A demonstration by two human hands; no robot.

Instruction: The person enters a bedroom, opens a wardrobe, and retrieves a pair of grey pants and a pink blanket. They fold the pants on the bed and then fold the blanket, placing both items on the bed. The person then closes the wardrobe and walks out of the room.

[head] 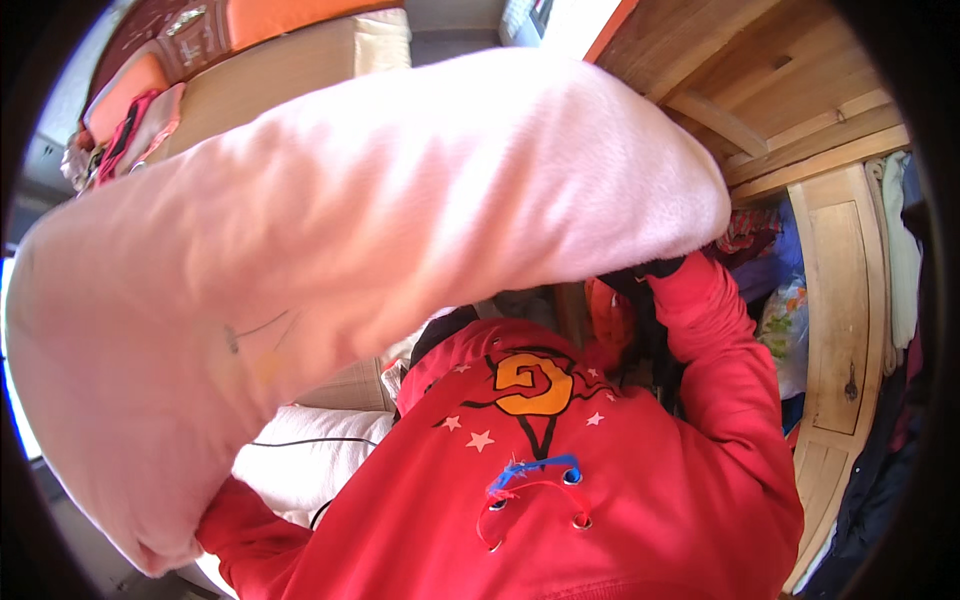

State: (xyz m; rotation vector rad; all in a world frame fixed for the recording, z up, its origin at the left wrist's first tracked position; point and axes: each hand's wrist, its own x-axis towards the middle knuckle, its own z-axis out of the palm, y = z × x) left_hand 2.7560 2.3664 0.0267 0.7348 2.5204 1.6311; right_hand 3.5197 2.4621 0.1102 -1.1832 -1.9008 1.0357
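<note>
A large pink, soft fleecy cloth [360, 225] spreads across the upper and left part of the view, close to the camera. It covers both of my hands. My left sleeve runs up under its lower left end, and my right sleeve [697, 300] reaches its right end. A bit of black shows at the right cuff, but whether that is my hand or a glove cannot be told. Between the arms is the front of my red hooded sweatshirt [600, 480], with its printed stars.
Behind the cloth stands a bed or sofa with a tan cover [262, 67] and orange cushions. On the right, a wooden cabinet [832, 315] holds clothes and bags. A white pillow or folded cloth [322, 442] with a black cord lies lower left.
</note>
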